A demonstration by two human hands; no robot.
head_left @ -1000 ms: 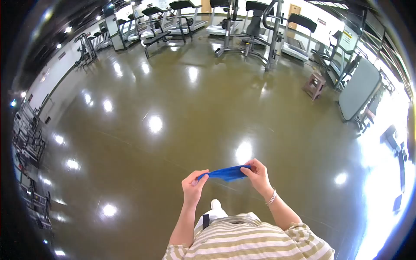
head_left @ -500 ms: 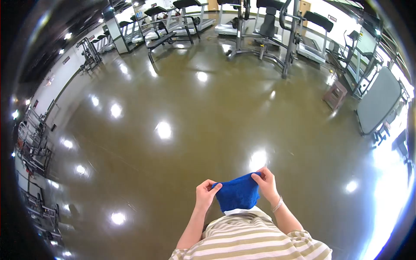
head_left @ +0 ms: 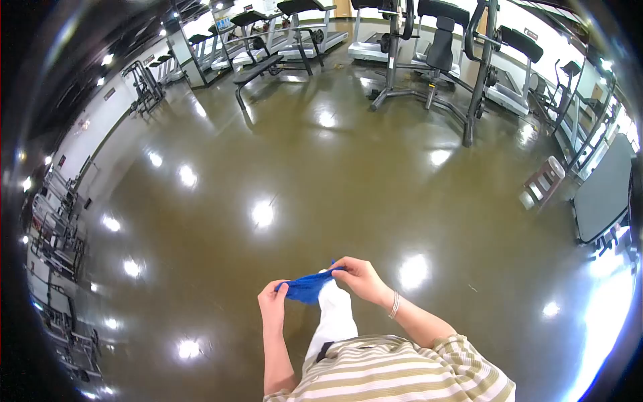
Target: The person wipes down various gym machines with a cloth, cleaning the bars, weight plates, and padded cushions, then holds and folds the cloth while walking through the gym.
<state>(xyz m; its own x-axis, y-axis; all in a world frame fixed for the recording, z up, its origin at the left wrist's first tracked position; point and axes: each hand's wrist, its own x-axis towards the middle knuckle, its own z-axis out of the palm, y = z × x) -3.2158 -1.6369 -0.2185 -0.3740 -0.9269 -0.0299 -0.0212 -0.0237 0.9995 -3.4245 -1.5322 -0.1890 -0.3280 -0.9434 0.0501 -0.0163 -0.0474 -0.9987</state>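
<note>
A blue cloth [head_left: 305, 288] is stretched between my two hands, low in the middle of the head view. My left hand [head_left: 272, 301] pinches its left end between thumb and fingers. At the other end, my right hand [head_left: 362, 276] grips a corner, and a small blue tip pokes up behind the fingers. The cloth looks narrow and creased. Just behind and below it shows my leg in white trousers [head_left: 335, 315]; I cannot tell whether the cloth touches it. A bracelet [head_left: 394, 305] circles my right wrist.
A brown stool [head_left: 544, 179] stands on the glossy floor [head_left: 348, 201] at right, near a grey tilted board [head_left: 604, 191]. Along the back are a weight bench [head_left: 258, 69], a multi-part exercise machine [head_left: 439, 74] and several treadmills [head_left: 375, 48]. More gym equipment [head_left: 57, 228] lines the left wall.
Both hands have moved left with the cloth, which has gone from a broad hanging sheet to a narrow, slanted strip. A white trouser leg has come into view. The camera's view has shifted.
</note>
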